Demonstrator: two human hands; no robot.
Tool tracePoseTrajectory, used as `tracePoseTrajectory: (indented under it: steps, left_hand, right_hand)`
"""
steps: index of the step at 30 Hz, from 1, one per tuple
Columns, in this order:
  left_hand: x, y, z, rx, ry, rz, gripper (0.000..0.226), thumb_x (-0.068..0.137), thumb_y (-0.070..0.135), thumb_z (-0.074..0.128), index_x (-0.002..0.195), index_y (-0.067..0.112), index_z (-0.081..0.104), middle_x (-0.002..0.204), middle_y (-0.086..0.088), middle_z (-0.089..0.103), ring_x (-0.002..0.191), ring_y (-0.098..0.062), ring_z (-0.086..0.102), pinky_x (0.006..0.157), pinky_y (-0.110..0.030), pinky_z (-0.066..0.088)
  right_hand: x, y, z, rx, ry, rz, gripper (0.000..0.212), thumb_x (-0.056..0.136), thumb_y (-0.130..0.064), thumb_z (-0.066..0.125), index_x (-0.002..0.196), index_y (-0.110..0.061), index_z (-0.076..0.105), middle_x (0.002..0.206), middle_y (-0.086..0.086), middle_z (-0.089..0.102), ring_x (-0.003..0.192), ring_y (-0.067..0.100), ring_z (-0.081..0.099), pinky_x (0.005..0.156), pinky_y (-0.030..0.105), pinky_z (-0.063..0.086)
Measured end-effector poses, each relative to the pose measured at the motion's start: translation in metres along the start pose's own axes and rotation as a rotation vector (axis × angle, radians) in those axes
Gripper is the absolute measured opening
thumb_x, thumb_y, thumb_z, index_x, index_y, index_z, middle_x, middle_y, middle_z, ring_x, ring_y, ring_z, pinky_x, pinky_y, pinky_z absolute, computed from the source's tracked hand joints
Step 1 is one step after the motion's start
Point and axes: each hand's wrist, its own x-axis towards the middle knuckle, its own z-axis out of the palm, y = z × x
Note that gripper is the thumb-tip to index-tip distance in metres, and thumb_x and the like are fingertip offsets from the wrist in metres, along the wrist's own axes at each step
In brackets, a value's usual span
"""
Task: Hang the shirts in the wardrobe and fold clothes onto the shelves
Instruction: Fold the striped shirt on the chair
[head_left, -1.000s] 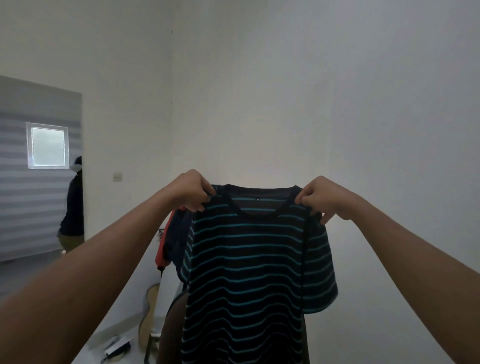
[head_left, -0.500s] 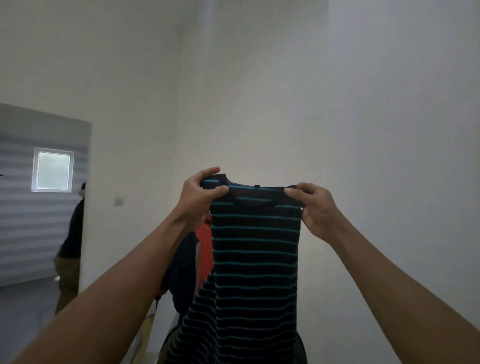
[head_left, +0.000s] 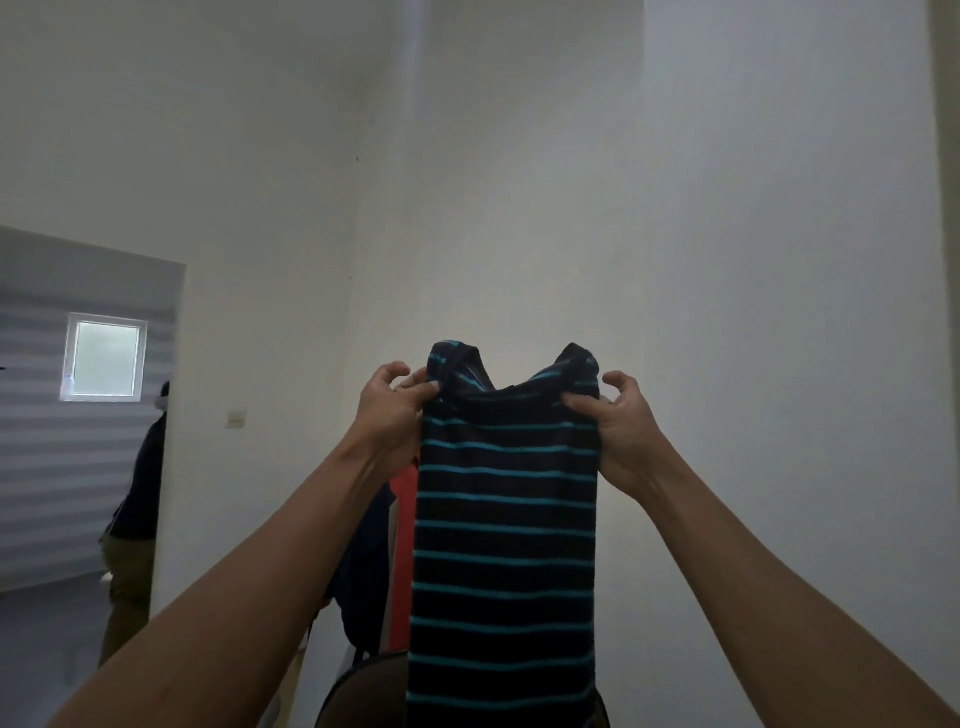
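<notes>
Head: shirt (head_left: 506, 519), left grip (head_left: 389, 413), right grip (head_left: 621, 423)

Floor (head_left: 47, 654): grey, smooth; visible lower left only, through doorway opening. On it: one person (head_left: 137, 509), dark top, khaki trousers, standing at doorway edge, partly cut off by wall.

Striped shirt (head_left: 504, 519): no surface under it; carried in air by two hands. Left hand (head_left: 392, 415) pinches left shoulder, right hand (head_left: 618, 421) grips right shoulder. Sides folded in to narrow panel, hanging straight down, hem below frame edge.

Orange and dark garments (head_left: 384, 561) behind shirt: hanging, support hidden.
</notes>
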Motion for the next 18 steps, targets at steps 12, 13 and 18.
tracePoseTrajectory:
  steps: [12, 13, 18]
  left_hand:
    - [-0.011, -0.012, -0.016, 0.213, -0.091, 0.015, 0.037, 0.094, -0.005, 0.054, 0.122, 0.017, 0.067, 0.119, -0.017, 0.069, 0.103, -0.031, 0.067, 0.09, -0.05, 0.055]
    - [-0.012, -0.015, -0.017, 0.204, -0.12, 0.01, 0.041, 0.094, -0.006, 0.055, 0.125, 0.018, 0.065, 0.123, -0.016, 0.068, 0.105, -0.032, 0.068, 0.087, -0.047, 0.056]
    - [-0.014, -0.032, -0.02, 0.057, -0.135, -0.021, 0.05, 0.089, -0.012, 0.056, 0.132, 0.014, 0.058, 0.134, -0.017, 0.059, 0.105, -0.03, 0.069, 0.077, -0.034, 0.059]
  right_hand:
    - [-0.004, 0.007, -0.014, 0.009, -0.002, -0.027, 0.03, 0.092, 0.002, 0.061, 0.122, 0.0, 0.058, 0.111, 0.016, 0.067, 0.099, 0.033, 0.065, 0.089, 0.046, 0.058]
    - [-0.005, 0.007, -0.014, 0.011, -0.029, -0.024, 0.035, 0.092, 0.002, 0.061, 0.127, 0.001, 0.056, 0.112, 0.016, 0.067, 0.099, 0.032, 0.066, 0.089, 0.044, 0.059]
    - [-0.008, 0.019, -0.022, 0.159, -0.177, 0.043, 0.043, 0.089, -0.005, 0.066, 0.129, -0.01, 0.055, 0.121, 0.015, 0.062, 0.105, 0.031, 0.063, 0.087, 0.041, 0.058]
